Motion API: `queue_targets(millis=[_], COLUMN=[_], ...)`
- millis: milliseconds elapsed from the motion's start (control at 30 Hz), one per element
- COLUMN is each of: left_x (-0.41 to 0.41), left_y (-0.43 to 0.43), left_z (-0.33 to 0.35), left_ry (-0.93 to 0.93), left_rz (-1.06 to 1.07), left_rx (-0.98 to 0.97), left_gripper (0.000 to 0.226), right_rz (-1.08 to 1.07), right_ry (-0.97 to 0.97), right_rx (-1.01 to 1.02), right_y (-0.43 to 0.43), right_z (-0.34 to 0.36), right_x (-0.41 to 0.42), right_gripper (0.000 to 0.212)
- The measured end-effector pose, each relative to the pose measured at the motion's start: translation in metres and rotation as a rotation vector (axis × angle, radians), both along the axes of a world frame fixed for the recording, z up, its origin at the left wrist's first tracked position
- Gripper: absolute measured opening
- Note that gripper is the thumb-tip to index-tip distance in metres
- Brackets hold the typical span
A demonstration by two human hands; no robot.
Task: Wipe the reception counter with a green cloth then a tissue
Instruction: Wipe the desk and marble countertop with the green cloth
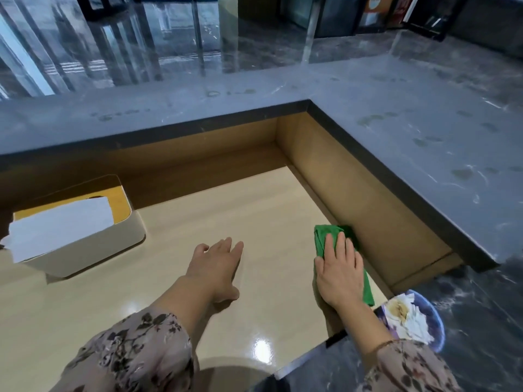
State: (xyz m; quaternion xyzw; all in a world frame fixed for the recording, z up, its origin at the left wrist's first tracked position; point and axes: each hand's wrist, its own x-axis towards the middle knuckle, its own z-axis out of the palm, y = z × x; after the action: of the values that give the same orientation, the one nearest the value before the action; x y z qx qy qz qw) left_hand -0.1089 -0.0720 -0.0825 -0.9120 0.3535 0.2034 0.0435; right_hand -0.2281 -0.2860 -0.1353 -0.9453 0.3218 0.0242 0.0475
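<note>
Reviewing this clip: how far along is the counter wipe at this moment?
Early, by the look of it. The right hand presses the green cloth flat on the lower beige desk, against its right wall; the left hand rests open and empty. The grey marble top still shows smudges. The tissue sits in its box, so the tissue pass is left.

A lower desk surface (226,210) sits inside the corner of a raised L-shaped counter (396,114), which runs behind it and along its right. A tissue box (85,247) stands on the desk at far left. The left hand (218,267) rests flat mid-desk; the right hand (339,273) presses a cloth (325,236) against the right wall, with a bin (410,318) on the floor beyond the desk's right edge.
</note>
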Motion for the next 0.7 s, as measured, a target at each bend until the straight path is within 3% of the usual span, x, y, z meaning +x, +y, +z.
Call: queue_targets(millis=[167,333,467,533,633,700], left_x=[0.033,0.058,0.075,0.084,0.093,0.097], left_y=[0.003,0.011,0.005,0.001,-0.007,-0.01], left_z=[0.006,0.003,-0.001,-0.005,-0.007,-0.008], left_ry=[0.002,-0.015,-0.006,0.002,0.036,0.044], left_rz=[0.096,0.205,0.244,0.231,0.198,0.188], left_rx=[0.046,0.08,0.089,0.08,0.111,0.138], left_gripper=[0.105,0.115,0.127,0.128,0.13,0.132], right_rz=[0.169,0.653,0.919,0.875,0.655,0.516], right_ry=[0.019,0.066,0.064,0.063,0.052,0.061], right_rx=[0.057,0.03,0.033,0.015,-0.038,0.024], right_y=[0.023,0.08,0.052,0.019,-0.035,-0.061], right_z=[-0.001,-0.001,0.001,0.002,0.001,0.002], right_x=[0.085,0.158,0.188,0.202,0.22,0.228], right_gripper=[0.06,0.059,0.055,0.057,0.068,0.063])
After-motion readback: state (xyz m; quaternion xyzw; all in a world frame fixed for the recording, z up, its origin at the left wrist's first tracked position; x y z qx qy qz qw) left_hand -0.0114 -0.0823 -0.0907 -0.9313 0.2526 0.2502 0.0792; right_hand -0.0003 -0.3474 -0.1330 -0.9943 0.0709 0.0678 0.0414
